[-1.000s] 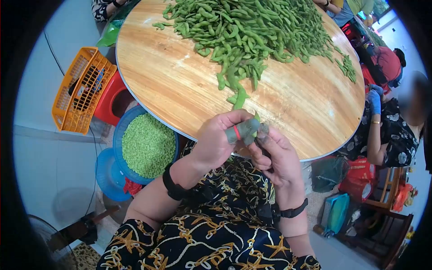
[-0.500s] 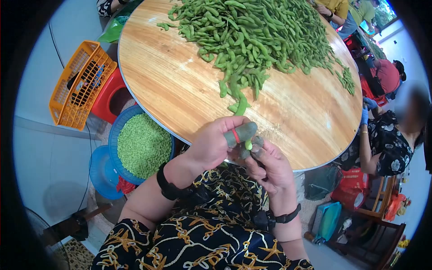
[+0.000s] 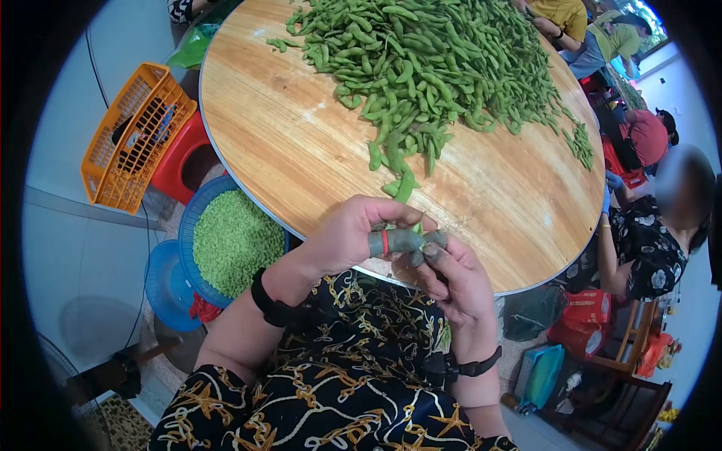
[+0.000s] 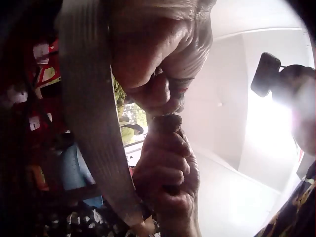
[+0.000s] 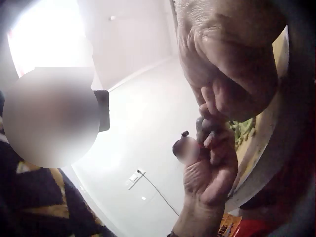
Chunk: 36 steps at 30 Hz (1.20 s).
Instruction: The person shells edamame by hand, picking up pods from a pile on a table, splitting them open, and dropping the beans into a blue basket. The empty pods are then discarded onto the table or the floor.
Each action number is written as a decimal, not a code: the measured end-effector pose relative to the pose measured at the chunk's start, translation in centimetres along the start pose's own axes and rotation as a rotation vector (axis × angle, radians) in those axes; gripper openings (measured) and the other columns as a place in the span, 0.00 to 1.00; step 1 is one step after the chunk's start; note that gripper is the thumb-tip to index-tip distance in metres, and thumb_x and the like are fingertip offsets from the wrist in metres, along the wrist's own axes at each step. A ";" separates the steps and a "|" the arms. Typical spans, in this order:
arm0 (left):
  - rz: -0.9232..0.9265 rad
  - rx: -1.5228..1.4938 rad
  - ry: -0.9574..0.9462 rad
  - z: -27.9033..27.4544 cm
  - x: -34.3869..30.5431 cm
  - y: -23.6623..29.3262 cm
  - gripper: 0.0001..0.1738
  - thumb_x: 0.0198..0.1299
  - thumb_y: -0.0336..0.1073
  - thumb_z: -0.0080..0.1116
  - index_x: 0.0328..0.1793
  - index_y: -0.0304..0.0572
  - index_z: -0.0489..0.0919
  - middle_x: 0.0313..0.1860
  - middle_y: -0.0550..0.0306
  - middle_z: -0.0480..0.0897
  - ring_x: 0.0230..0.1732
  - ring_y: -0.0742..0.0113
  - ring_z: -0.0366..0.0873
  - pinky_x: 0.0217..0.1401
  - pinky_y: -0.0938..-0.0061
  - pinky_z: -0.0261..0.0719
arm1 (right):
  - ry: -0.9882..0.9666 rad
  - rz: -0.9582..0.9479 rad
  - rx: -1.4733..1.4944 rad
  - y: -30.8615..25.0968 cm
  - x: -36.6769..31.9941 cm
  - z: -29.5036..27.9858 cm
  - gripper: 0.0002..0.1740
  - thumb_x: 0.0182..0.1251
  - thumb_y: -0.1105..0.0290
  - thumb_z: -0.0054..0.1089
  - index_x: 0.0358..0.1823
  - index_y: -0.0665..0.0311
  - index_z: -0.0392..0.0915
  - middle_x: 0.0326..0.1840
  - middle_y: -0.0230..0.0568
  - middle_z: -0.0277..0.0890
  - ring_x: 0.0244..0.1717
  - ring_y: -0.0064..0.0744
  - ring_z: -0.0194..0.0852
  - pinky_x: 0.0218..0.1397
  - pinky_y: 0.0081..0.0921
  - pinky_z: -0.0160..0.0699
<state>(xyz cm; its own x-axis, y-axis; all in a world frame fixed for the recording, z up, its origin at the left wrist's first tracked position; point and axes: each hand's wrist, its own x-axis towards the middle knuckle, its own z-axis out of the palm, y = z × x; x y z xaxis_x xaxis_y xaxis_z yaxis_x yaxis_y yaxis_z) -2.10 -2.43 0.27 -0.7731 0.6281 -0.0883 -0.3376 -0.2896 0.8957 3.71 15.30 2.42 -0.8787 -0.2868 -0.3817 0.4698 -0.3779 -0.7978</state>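
Both hands meet over the near edge of the round table [image 3: 256, 150], fingertips together around a green soybean pod [image 3: 418, 227]. My left hand [image 3: 342, 237] pinches it, a grey-green cover with a red band on one finger. From the other side my right hand [image 3: 460, 279] holds it between thumb and fingers, with dark grey coverings at the tips. Most of the pod is hidden by the fingers. A large heap of soybean pods [image 3: 436, 68] covers the far side of the table, and one pod [image 3: 405, 186] lies just beyond the left hand.
Left of the table, a blue basket [image 3: 185, 225] holds shelled green beans [image 3: 237, 244], beside a blue basin [image 3: 167, 282]. An orange crate [image 3: 135, 143] rests on a red stool [image 3: 174, 177]. At right sits a person in a dark floral shirt [image 3: 654, 259], near red bags [image 3: 583, 319].
A pale green bean showed between the fingertips half a second ago; now a bit of pod sticks up there. The left hand's covered finger has tilted lower. The head view has shifted slightly.
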 end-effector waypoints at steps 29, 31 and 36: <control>0.538 0.650 0.147 -0.4 -2.5 -1.2 0.05 0.58 0.29 0.56 0.39 0.36 0.74 0.30 0.59 0.79 0.28 0.77 0.75 0.28 0.80 0.72 | -0.088 -0.078 0.001 0.5 1.0 0.2 0.08 0.63 0.72 0.52 0.38 0.70 0.74 0.19 0.29 0.68 0.12 0.13 0.54 0.15 0.13 0.55; 0.191 0.067 0.225 -1.6 -2.7 -0.5 0.06 0.61 0.27 0.50 0.45 0.41 0.71 0.29 0.60 0.77 0.25 0.77 0.69 0.30 0.84 0.69 | -0.271 -0.316 -0.441 -0.9 1.4 -1.1 0.09 0.62 0.71 0.53 0.40 0.70 0.74 0.21 0.30 0.71 0.14 0.16 0.59 0.19 0.16 0.60; 0.122 -0.174 0.241 -2.2 -2.9 0.6 0.08 0.62 0.27 0.48 0.48 0.37 0.71 0.34 0.59 0.77 0.30 0.81 0.67 0.32 0.90 0.64 | 0.266 -0.559 -1.570 -3.5 4.9 0.9 0.11 0.55 0.70 0.57 0.40 0.58 0.78 0.20 0.50 0.73 0.24 0.47 0.75 0.29 0.37 0.73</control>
<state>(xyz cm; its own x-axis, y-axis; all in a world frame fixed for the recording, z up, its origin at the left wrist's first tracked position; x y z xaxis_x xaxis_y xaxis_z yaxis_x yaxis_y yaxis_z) -1.23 -6.00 0.14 -0.9115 0.3980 -0.1042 -0.3054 -0.4848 0.8196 -2.19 14.39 3.73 -0.9623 -0.2222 0.1568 -0.2700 0.8508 -0.4508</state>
